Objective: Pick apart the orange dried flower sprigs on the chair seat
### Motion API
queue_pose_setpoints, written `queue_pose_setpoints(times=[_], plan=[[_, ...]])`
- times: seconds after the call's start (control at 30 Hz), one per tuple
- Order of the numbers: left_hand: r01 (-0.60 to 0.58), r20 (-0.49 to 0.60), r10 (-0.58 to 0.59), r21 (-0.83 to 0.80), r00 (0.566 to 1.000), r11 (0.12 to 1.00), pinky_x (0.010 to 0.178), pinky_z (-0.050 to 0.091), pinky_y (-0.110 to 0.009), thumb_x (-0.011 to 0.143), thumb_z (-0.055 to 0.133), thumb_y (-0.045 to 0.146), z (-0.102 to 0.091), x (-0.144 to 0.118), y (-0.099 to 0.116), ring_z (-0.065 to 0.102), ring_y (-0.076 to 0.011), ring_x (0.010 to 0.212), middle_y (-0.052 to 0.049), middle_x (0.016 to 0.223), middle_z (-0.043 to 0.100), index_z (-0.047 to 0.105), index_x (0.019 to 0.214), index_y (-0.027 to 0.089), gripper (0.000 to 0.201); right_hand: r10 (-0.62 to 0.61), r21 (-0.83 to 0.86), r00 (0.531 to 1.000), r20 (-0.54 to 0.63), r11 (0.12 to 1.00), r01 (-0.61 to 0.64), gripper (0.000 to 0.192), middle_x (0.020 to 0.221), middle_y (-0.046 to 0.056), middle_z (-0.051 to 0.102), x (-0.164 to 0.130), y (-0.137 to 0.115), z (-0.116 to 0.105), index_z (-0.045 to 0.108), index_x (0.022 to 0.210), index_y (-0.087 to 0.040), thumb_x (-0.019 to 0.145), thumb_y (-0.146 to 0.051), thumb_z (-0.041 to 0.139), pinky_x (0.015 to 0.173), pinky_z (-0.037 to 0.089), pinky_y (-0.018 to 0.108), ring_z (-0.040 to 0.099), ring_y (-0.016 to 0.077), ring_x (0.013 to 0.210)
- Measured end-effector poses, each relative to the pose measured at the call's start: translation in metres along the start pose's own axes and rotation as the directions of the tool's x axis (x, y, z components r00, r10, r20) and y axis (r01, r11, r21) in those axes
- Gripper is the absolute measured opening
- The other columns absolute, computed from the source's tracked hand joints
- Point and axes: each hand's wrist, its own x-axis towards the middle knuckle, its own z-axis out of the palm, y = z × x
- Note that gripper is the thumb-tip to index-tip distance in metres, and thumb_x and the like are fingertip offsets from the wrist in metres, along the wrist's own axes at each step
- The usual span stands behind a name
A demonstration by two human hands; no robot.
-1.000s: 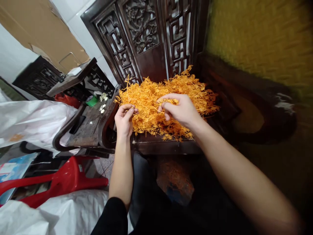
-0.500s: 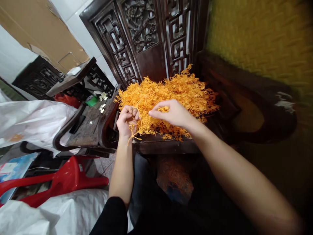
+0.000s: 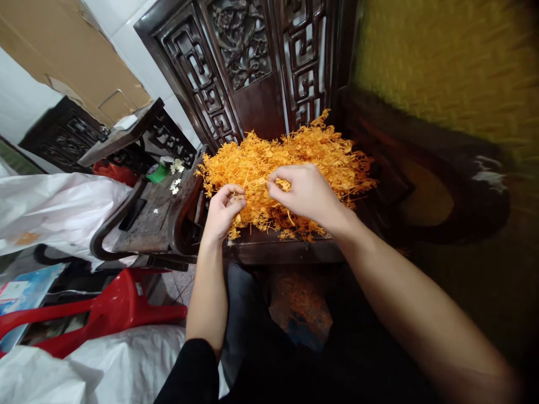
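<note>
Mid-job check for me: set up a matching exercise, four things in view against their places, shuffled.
1. orange pile
2. red plastic item
3. left hand
4. cardboard

A. upper left, in front of white wall tiles
B. at the near left edge of the pile
C. lower left, next to a white sack
D. before the carved backrest

Pairs: 1-D, 2-C, 3-B, 4-A

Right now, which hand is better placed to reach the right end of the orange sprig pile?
Likely the right hand: it is at the middle of the orange sprig pile, nearer that end. The left hand is by the pile's left side, farther off.
</note>
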Motion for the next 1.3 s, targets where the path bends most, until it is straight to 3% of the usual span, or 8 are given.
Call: queue_pose_setpoints(times=[0.2, 0.33, 0.47, 0.63, 0.77, 0.97, 1.1, 1.3], plan=[[-0.081, -0.012, 0.083, 0.076, 0.997, 0.994, 0.058, 0.042, -0.021, 0.071, 0.092, 0.033, 0.002, 0.002, -0.005, 0.057, -0.0090, 0.065, 0.001, 0.084, 0.066, 0.068, 0.114, 0.022, 0.050, 0.093, 0.188, 0.987, 0.131, 0.975, -0.117, 0.018, 0.088, 0.004, 0.080, 0.004, 0.005, -0.009, 0.081, 0.084, -0.021, 0.084, -0.025, 0.063, 0.083, 0.051, 0.037, 0.070, 0.0218, 0.082], [-0.263, -0.177, 0.312, 0.251, 0.933, 0.931, 0.065, 0.044, -0.023, 0.078, 0.090, 0.040, 0.005, 0.003, -0.004, 0.058, -0.0102, 0.071, -0.001, 0.085, 0.067, 0.069, 0.096, 0.020, 0.034, 0.143, 0.415, 0.890, 0.433, 0.845, -0.338, 0.012, 0.068, 0.000, 0.071, 0.006, 0.010, -0.013, 0.078, 0.072, -0.022, 0.077, -0.028, 0.069, 0.062, 0.044, 0.031, 0.059, 0.0149, 0.062], [-0.318, -0.130, 0.371, 0.309, 0.920, 0.896, 0.068, 0.044, -0.023, 0.080, 0.088, 0.036, 0.006, 0.004, -0.007, 0.057, -0.0096, 0.070, 0.001, 0.082, 0.067, 0.055, 0.083, 0.020, 0.037, 0.107, 0.513, 0.779, 0.618, 0.697, -0.502, 0.015, 0.049, -0.004, 0.051, 0.007, 0.020, -0.016, 0.071, 0.065, -0.022, 0.076, -0.030, 0.069, 0.046, 0.029, 0.028, 0.038, 0.0094, 0.043], [-0.136, 0.004, 0.144, 0.362, 0.989, 0.922, 0.073, 0.051, -0.026, 0.072, 0.091, 0.026, -0.004, 0.006, -0.019, 0.066, -0.0132, 0.075, -0.002, 0.085, 0.073, 0.070, 0.099, 0.019, 0.035, 0.239, 0.170, 0.944, 0.226, 0.945, -0.280, 0.013, 0.068, 0.003, 0.071, 0.009, 0.033, -0.011, 0.078, 0.074, -0.021, 0.078, -0.027, 0.067, 0.060, 0.044, 0.034, 0.056, 0.0162, 0.058], [0.059, 0.129, -0.120, 0.403, 0.984, 0.913, 0.072, 0.055, -0.030, 0.068, 0.091, 0.027, -0.008, 0.005, -0.026, 0.071, -0.0180, 0.075, -0.008, 0.086, 0.079, 0.082, 0.088, 0.016, 0.024, 0.045, -0.173, 0.990, -0.134, 0.983, -0.068, 0.026, 0.092, 0.010, 0.079, 0.004, 0.030, -0.004, 0.081, 0.093, -0.019, 0.093, -0.028, 0.057, 0.078, 0.048, 0.040, 0.068, 0.0244, 0.080], [0.235, 0.217, -0.281, 0.216, 0.935, 0.948, 0.074, 0.059, -0.032, 0.064, 0.096, 0.036, 0.006, -0.005, -0.014, 0.073, -0.0186, 0.072, -0.008, 0.080, 0.080, 0.084, 0.085, 0.015, 0.032, -0.125, -0.414, 0.978, -0.165, 0.909, 0.046, 0.043, 0.104, 0.011, 0.077, 0.000, 0.024, 0.014, 0.078, 0.116, -0.018, 0.108, -0.036, 0.040, 0.072, 0.041, 0.035, 0.067, 0.0222, 0.087], [0.327, 0.270, -0.311, -0.016, 0.911, 0.945, 0.080, 0.061, -0.031, 0.063, 0.099, 0.034, 0.015, -0.009, -0.006, 0.076, -0.0176, 0.074, -0.007, 0.079, 0.080, 0.081, 0.085, 0.013, 0.035, 0.006, -0.471, 0.998, 0.057, 0.882, 0.022, 0.035, 0.098, 0.009, 0.077, 0.005, 0.032, 0.027, 0.080, 0.104, -0.020, 0.105, -0.037, 0.050, 0.068, 0.036, 0.034, 0.064, 0.0204, 0.080], [0.250, 0.081, -0.238, -0.197, 0.968, 0.948, 0.077, 0.059, -0.029, 0.060, 0.100, 0.040, 0.021, -0.007, -0.013, 0.076, -0.0163, 0.074, -0.006, 0.081, 0.080, 0.076, 0.085, 0.014, 0.044, 0.057, -0.183, 0.998, 0.040, 0.982, -0.048, 0.041, 0.076, 0.006, 0.071, 0.006, 0.019, 0.015, 0.077, 0.083, -0.017, 0.102, -0.046, 0.056, 0.068, 0.037, 0.032, 0.056, 0.0171, 0.069]])
